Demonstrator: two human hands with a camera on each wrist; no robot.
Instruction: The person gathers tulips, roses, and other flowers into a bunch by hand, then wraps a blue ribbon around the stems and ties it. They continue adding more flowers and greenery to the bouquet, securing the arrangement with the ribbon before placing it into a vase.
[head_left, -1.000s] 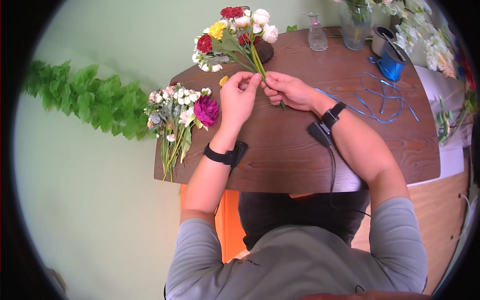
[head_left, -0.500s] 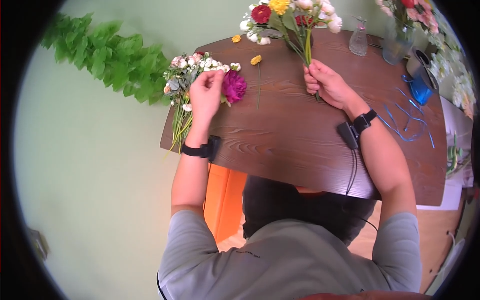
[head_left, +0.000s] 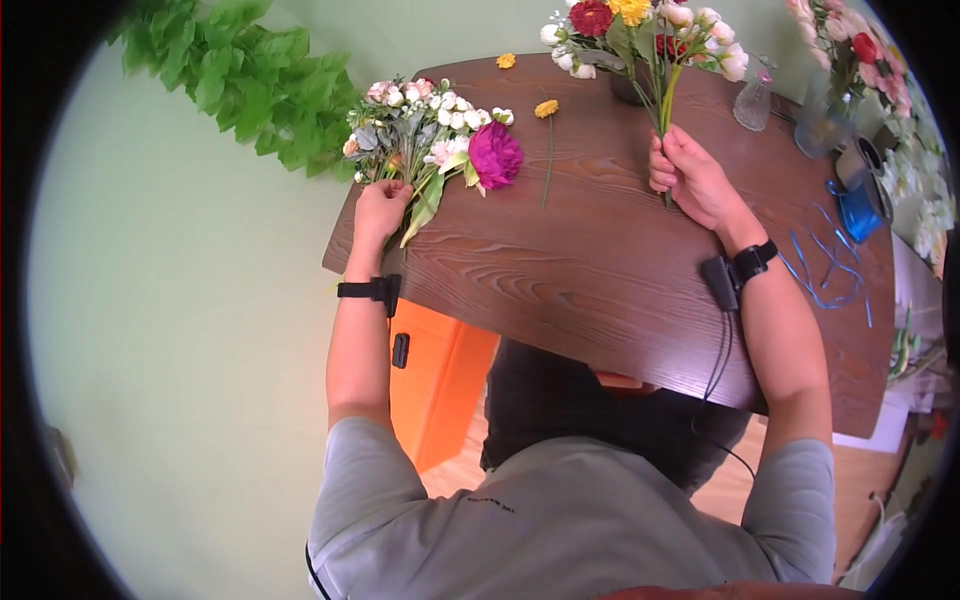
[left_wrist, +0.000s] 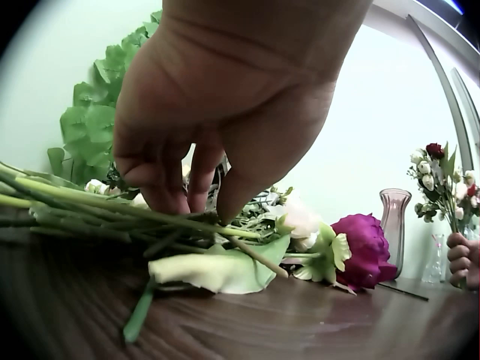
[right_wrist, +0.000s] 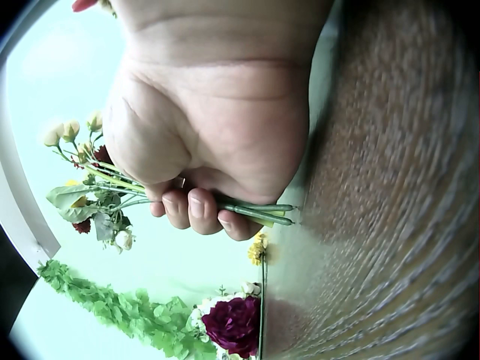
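In the head view my right hand [head_left: 692, 180] holds a bouquet [head_left: 645, 45] upright by its stems, with red, yellow and white blooms at the top. The right wrist view shows the fingers [right_wrist: 201, 210] curled round those green stems, whose cut ends stick out past the hand. My left hand [head_left: 383, 212] is down at a flower pile [head_left: 425, 125] on the left of the table. Thumb and fingertips pinch among its stems [left_wrist: 112, 206]; which stem is hidden. A purple peony [head_left: 496, 155] lies at the pile's right side.
A single yellow flower [head_left: 546, 108] lies on the brown table [head_left: 560, 290], a loose yellow bloom [head_left: 506, 61] behind it. At the right are a small glass bottle [head_left: 753, 103], a glass vase [head_left: 822, 120] and blue ribbon [head_left: 858, 212]. Green leaves [head_left: 250, 80] hang on the wall.
My left hand has left the bouquet and moved left and down to the pile's stems. The right hand still holds the bouquet, now farther right. The head view has shifted.
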